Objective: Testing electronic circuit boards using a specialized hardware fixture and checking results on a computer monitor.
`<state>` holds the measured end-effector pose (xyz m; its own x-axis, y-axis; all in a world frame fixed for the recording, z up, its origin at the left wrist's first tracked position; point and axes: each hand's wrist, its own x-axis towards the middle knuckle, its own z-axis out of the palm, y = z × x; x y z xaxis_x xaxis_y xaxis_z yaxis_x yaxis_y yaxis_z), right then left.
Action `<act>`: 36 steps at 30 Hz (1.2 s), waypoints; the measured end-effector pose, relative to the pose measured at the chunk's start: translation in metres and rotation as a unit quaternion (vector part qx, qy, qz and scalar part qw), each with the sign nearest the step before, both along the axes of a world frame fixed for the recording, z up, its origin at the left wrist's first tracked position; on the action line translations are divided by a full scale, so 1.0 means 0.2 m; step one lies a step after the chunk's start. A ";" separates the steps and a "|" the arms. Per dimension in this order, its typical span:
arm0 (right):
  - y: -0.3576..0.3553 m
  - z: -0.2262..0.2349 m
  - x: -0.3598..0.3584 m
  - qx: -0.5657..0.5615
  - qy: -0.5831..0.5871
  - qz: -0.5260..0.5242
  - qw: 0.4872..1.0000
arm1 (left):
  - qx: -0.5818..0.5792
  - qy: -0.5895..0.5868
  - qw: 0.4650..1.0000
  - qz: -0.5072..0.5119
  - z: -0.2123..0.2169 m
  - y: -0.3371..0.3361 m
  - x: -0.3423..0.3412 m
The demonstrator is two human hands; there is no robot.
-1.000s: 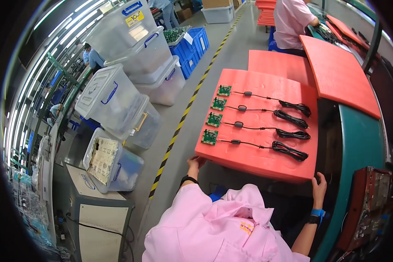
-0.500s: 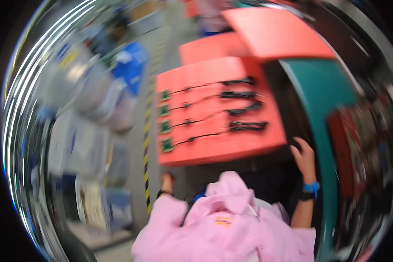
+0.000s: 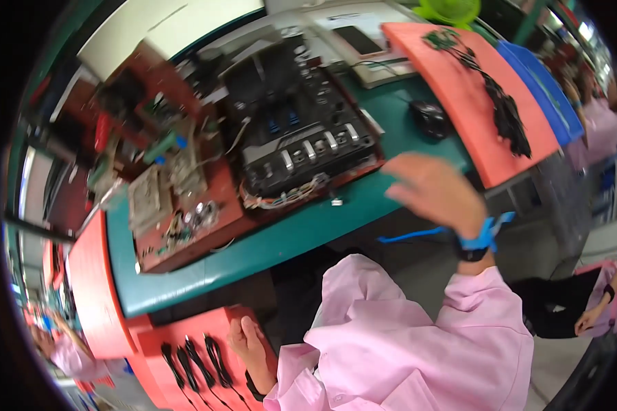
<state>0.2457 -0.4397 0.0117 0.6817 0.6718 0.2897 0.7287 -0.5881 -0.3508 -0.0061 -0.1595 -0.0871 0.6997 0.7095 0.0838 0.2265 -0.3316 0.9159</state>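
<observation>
The left hand (image 3: 248,346) rests at the lower edge of the view on the near corner of a red tray (image 3: 185,342), its grip curled closed on the tray's edge. Just beside it, to its left, several black cables (image 3: 195,359) lie side by side on that tray. The right hand (image 3: 432,192) is raised over the near edge of the green counter (image 3: 308,229), blurred, its fingers spread with nothing between them; a blue strap and a black band sit on its wrist above a pink sleeve (image 3: 487,322). Beyond the right hand, further back on the counter, stands a black test fixture (image 3: 301,130) with rows of pale switches, set on a red base with loose wires at its front. To the left of the fixture lie circuit boards (image 3: 164,198) and small parts on a dark red plate. A black mouse (image 3: 428,116) sits near the counter's far right, next to a second red tray (image 3: 473,103) carrying a dark bundle of cables (image 3: 504,113). Other people in pink show at the far right and lower left rim
</observation>
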 end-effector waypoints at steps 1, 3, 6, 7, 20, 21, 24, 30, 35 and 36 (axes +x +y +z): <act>-0.15 0.01 0.04 -0.015 -0.042 -0.094 0.995 | 0.051 -0.039 0.997 -0.041 0.03 0.00 0.09; -0.46 0.05 0.14 -0.064 -0.077 -0.262 0.960 | 0.111 -0.048 0.989 -0.087 0.08 -0.01 0.29; -0.79 0.12 0.33 -0.112 -0.040 -0.363 0.924 | 0.231 -0.072 0.962 -0.130 0.10 0.01 0.49; -0.80 0.16 0.41 -0.114 0.014 -0.412 0.904 | 0.239 -0.073 0.960 -0.130 0.08 0.03 0.54; -0.74 -0.14 1.41 -0.172 -0.100 -0.484 0.852 | 0.219 -0.044 0.970 -0.100 0.05 0.06 0.64; -0.75 -0.14 1.41 -0.157 -0.078 -0.493 0.852 | 0.221 -0.042 0.969 -0.099 0.05 0.07 0.63; -0.84 -0.03 1.39 0.036 -0.070 -0.438 0.896 | 0.210 -0.042 0.972 -0.098 0.05 0.06 0.64; -1.36 0.34 0.98 0.453 -0.223 -0.327 0.799 | 0.200 -0.055 0.972 -0.114 0.06 0.06 0.63; -1.32 0.67 0.25 0.567 -0.244 -0.199 0.761 | 0.204 -0.089 0.966 -0.129 0.07 0.04 0.67; -1.31 0.71 0.14 0.589 -0.219 -0.169 0.759 | 0.210 -0.103 0.964 -0.124 0.07 0.04 0.66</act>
